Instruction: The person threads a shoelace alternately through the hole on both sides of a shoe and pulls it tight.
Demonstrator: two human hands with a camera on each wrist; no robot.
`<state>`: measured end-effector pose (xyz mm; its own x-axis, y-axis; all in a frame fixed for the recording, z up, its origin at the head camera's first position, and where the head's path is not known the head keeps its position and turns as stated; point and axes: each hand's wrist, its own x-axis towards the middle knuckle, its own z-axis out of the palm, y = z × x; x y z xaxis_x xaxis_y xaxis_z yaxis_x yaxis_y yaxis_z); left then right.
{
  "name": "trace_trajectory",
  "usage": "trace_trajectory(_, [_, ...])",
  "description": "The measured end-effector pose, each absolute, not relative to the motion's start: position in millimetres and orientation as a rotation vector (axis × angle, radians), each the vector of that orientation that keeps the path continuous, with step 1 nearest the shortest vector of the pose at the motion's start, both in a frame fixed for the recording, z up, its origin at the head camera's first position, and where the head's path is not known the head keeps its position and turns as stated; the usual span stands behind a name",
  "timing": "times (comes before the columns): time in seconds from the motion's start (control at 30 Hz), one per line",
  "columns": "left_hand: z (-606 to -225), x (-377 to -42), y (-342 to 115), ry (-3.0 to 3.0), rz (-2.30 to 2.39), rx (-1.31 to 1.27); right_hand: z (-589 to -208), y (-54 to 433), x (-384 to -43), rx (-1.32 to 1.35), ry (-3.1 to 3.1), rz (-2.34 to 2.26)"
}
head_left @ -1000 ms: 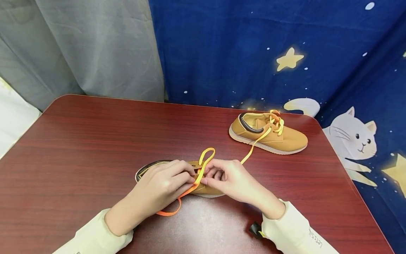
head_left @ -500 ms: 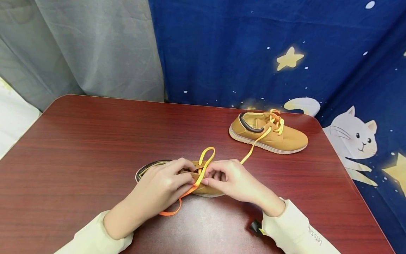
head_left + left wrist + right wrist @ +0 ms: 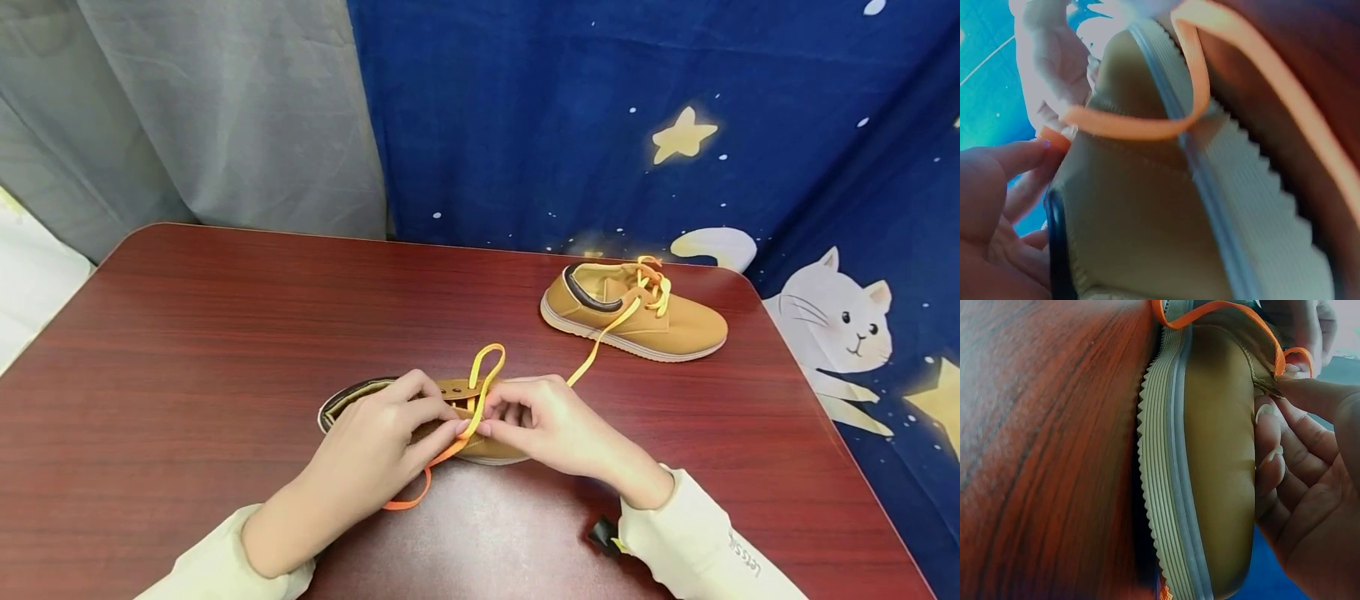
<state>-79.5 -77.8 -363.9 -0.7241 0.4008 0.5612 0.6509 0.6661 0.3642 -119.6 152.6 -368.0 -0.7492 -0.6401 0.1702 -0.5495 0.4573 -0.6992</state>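
A tan lace-up shoe (image 3: 491, 452) lies in front of me, its toe to the right and its dark-lined opening partly under my left hand (image 3: 371, 450). The yellow-orange shoelace (image 3: 481, 406) stands up in a loop above the eyelets, its orange part hanging over the near side. My left thumb and forefinger pinch the shoelace beside the eyelet row. Across from it, my right hand (image 3: 562, 425) pinches the edge of the shoe's eyelet flap, fingers inside and thumb outside, as the right wrist view shows. An orange loop (image 3: 1135, 128) crosses the shoe's side in the left wrist view.
A matching tan shoe (image 3: 686, 329) stands at the back right of the dark red table (image 3: 247, 333), with a yellow lace trailing toward my right hand. A small black object (image 3: 603, 537) lies by my right cuff. Grey and blue curtains hang behind.
My left fingers have shifted slightly, the thumb now reaching forward to the shoelace, and more of the eyelet row shows. The right hand has barely moved.
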Motion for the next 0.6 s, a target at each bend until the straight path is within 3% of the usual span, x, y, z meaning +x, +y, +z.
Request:
trace_trajectory(0.3, [-362.1, -74.5, -72.7, -2.588, -0.716, -0.504, -367.8, 152.7, -118.8, -1.025, 2.583, -1.159])
trace_trajectory(0.6, [-357.6, -71.6, -74.6, -2.622, -0.514, -0.381, -368.0, 151.9, -117.7, -1.038, 2.617, -1.154])
